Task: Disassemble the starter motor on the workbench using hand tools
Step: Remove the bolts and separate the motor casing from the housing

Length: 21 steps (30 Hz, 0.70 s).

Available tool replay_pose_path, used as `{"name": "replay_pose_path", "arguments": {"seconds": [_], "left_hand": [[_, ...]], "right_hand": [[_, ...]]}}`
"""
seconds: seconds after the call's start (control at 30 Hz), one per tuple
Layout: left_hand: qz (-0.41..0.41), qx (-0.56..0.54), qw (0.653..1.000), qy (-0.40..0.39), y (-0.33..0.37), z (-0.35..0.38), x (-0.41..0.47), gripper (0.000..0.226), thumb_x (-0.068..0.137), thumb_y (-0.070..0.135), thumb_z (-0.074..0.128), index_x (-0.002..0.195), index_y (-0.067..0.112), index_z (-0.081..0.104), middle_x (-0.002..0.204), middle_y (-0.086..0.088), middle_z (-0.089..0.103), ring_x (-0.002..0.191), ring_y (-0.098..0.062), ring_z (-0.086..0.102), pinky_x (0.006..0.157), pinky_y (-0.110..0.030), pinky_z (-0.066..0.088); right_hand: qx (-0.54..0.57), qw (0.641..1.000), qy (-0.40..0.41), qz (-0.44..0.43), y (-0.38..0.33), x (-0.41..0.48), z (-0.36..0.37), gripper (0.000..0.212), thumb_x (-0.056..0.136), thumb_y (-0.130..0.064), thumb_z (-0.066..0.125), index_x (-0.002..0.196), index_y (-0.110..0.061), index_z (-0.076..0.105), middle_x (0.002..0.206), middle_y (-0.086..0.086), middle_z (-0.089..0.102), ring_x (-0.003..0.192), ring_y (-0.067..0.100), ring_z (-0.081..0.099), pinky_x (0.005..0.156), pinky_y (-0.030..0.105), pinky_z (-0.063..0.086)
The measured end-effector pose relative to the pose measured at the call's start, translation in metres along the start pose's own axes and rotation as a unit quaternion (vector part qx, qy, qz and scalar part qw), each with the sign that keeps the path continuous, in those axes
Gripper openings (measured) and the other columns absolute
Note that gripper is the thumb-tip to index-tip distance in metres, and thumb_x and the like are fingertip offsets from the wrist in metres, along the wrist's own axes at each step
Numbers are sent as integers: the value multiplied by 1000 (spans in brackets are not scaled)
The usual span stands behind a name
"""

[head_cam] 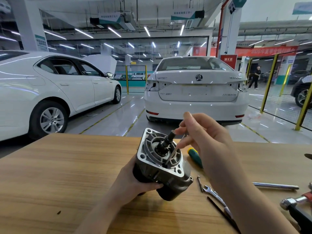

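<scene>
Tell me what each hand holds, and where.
Left hand grips the motor round its dark body, below the flange. Right hand pinches a thin rod near its upper end, tip at the flange.

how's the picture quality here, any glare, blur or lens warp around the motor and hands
Head view: wide-angle warp bows the workbench edge and pillars; strip lights streak glare over the left white car and glossy floor; the starter motor, gripped by the left hand, is sharp and evenly lit; the right hand pinching the thin tool looks slightly soft.
</scene>
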<state>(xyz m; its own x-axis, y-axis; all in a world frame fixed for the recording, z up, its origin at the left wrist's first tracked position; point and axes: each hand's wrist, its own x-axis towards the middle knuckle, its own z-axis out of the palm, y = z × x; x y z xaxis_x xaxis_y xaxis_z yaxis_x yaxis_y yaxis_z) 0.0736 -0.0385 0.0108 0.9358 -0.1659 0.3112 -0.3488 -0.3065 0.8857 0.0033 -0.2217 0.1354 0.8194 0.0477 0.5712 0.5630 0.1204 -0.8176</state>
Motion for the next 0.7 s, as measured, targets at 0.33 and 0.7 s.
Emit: {"name": "replay_pose_path", "arguments": {"seconds": [0.33,0.7], "left_hand": [[-3,2,1000,7,0,0,0,70,37,43,88,98,53,55,103,29,65,93,15,57,64,1,45],[8,16,1000,9,-2,0,-1,71,35,48,87,98,56,55,103,31,64,95,15,56,64,1,45]], "right_hand": [[176,983,-37,47,8,3,6,34,85,-43,50,73,-21,73,65,6,67,47,10,54,60,21,51],[76,991,106,18,12,1,4,34,67,-43,59,84,-14,58,53,-7,58,44,1,47,61,20,50]]}}
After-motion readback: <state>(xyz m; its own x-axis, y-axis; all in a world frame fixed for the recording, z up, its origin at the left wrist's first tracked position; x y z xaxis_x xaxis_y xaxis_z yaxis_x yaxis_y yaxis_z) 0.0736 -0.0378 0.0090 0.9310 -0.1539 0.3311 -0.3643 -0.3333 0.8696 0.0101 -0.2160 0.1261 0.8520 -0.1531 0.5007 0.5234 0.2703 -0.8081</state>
